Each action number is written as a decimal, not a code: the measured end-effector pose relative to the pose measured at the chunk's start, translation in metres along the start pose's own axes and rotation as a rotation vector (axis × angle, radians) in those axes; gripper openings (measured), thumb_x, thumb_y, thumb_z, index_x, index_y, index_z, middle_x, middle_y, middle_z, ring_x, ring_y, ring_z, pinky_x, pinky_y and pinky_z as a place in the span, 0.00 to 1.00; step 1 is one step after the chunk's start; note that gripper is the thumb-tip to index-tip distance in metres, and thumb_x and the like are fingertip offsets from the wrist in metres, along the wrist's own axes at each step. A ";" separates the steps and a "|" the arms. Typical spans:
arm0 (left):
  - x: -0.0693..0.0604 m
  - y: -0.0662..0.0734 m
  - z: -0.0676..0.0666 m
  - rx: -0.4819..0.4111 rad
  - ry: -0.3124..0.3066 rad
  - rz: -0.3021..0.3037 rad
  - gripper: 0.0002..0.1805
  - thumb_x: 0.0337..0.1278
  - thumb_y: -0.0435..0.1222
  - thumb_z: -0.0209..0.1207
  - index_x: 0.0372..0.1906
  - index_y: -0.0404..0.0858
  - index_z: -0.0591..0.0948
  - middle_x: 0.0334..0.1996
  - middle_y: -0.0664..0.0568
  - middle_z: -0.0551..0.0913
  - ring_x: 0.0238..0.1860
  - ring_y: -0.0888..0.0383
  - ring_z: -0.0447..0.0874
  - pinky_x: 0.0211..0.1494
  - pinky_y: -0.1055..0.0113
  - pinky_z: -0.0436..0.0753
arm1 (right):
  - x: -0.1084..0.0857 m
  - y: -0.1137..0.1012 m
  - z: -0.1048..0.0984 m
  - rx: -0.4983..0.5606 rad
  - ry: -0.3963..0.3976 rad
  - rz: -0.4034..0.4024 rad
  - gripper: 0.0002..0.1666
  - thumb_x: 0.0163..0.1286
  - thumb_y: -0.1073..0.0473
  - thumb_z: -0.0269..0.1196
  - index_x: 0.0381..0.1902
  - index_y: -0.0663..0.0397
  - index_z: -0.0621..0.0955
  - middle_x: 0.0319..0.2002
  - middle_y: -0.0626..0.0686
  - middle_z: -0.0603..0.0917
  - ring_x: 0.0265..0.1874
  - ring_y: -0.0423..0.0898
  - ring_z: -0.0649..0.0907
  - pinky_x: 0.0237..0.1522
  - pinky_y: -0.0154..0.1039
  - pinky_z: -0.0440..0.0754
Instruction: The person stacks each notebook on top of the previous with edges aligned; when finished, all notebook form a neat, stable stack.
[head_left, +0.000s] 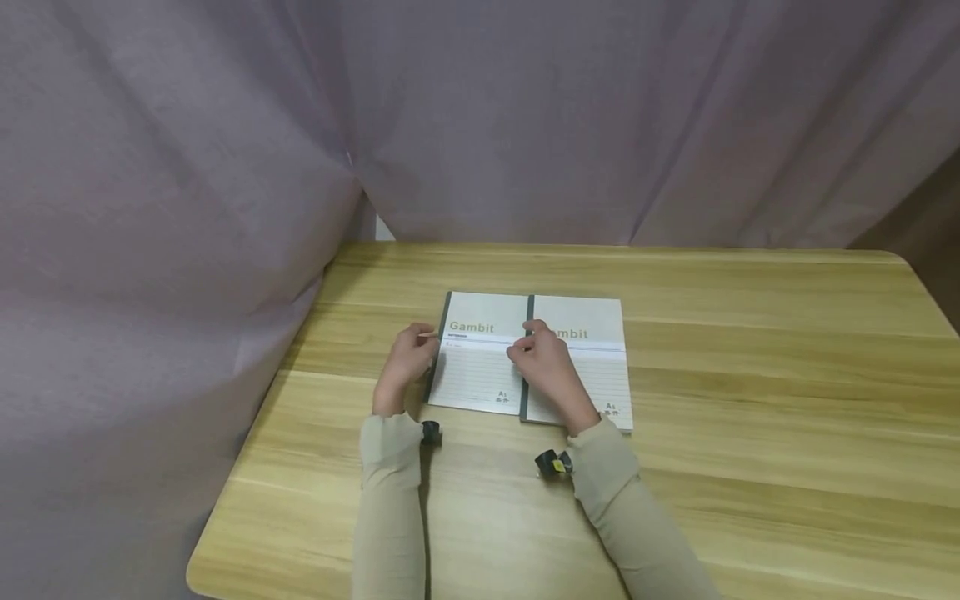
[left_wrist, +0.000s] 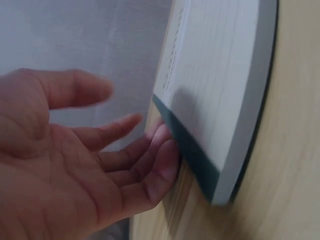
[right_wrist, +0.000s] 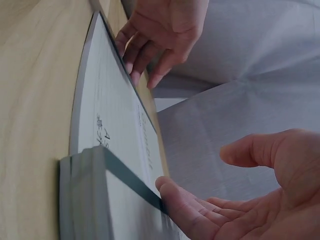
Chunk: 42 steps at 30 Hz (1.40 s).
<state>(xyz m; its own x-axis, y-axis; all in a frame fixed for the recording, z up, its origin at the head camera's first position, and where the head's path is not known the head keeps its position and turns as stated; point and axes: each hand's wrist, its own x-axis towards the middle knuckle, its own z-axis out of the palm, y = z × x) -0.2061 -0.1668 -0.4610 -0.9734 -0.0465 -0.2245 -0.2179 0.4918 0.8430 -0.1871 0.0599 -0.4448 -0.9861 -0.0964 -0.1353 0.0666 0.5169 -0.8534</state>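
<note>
Two white Gambit notebook covers with dark spines show side by side in the head view. My left hand [head_left: 408, 358] is at the spine edge of the left notebook [head_left: 476, 371]. In the left wrist view its fingertips rest against or just beside the dark spine [left_wrist: 192, 150], thumb raised away. Over the spine of the right notebook stack [head_left: 600, 375] lies my right hand [head_left: 551, 371]. The right wrist view shows several notebooks in that stack [right_wrist: 82, 195], thicker than the left pile. The right fingertips [right_wrist: 167, 187] touch or hover by its top spine edge, thumb apart.
A wooden table [head_left: 750, 375] carries the notebooks, its left edge a short way beyond my left arm. Grey curtains [head_left: 525, 125] hang behind the table and along its left side. Small black cameras [head_left: 551, 464] sit at both wrists.
</note>
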 end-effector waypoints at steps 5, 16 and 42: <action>0.000 0.001 0.007 0.051 0.005 0.030 0.22 0.59 0.21 0.51 0.59 0.18 0.73 0.48 0.33 0.78 0.48 0.43 0.78 0.48 0.57 0.82 | -0.001 0.003 -0.002 -0.002 0.000 0.003 0.35 0.66 0.63 0.59 0.69 0.74 0.67 0.49 0.65 0.84 0.46 0.57 0.84 0.53 0.51 0.79; -0.001 0.005 0.008 -0.044 -0.035 0.012 0.33 0.49 0.14 0.48 0.67 0.20 0.65 0.52 0.32 0.75 0.50 0.44 0.75 0.51 0.57 0.78 | 0.002 0.008 -0.005 -0.004 -0.036 -0.019 0.35 0.64 0.67 0.57 0.68 0.75 0.68 0.48 0.64 0.85 0.46 0.57 0.83 0.51 0.50 0.79; 0.002 0.005 0.005 -0.321 0.019 -0.089 0.35 0.52 0.16 0.48 0.70 0.23 0.62 0.52 0.32 0.77 0.44 0.47 0.77 0.43 0.63 0.77 | 0.000 0.012 -0.010 0.081 -0.017 0.010 0.36 0.59 0.69 0.59 0.66 0.75 0.69 0.48 0.65 0.83 0.46 0.57 0.83 0.53 0.49 0.80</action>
<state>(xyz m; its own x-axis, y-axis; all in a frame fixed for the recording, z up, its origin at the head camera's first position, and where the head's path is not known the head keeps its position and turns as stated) -0.2090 -0.1599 -0.4594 -0.9501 -0.0942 -0.2975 -0.3104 0.1863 0.9322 -0.1883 0.0750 -0.4502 -0.9827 -0.1064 -0.1518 0.0890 0.4474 -0.8899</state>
